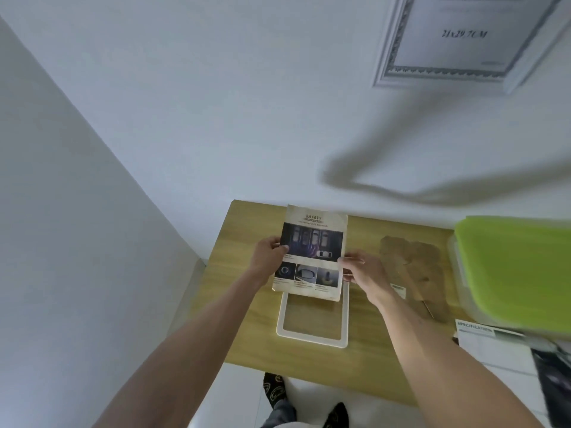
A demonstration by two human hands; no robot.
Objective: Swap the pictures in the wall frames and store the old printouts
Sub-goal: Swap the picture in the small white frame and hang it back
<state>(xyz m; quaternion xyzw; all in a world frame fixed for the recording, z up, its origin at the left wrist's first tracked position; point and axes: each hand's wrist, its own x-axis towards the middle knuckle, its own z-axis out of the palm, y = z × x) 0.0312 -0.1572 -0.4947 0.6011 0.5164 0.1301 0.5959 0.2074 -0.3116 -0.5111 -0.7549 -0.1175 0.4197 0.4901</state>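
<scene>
I hold a "SAFETY" printout (312, 251) with car photos above the wooden table (247, 344). My left hand (268, 253) grips its left edge and my right hand (360, 270) pinches its right edge. Below the sheet a white picture frame (312, 336) lies flat on the table, its upper part covered by the printout. A brown backing board (414, 270) lies to the right of my right hand. Another printout headed "SPECIFICATIONS" (494, 347) rests at the table's right edge. A silver-edged frame (457, 41) hangs on the wall at upper right.
A clear storage box with a green lid (513, 270) sits at the right end of the table. White walls meet in a corner on the left. My feet (278, 393) show on the tiled floor below the table's near edge.
</scene>
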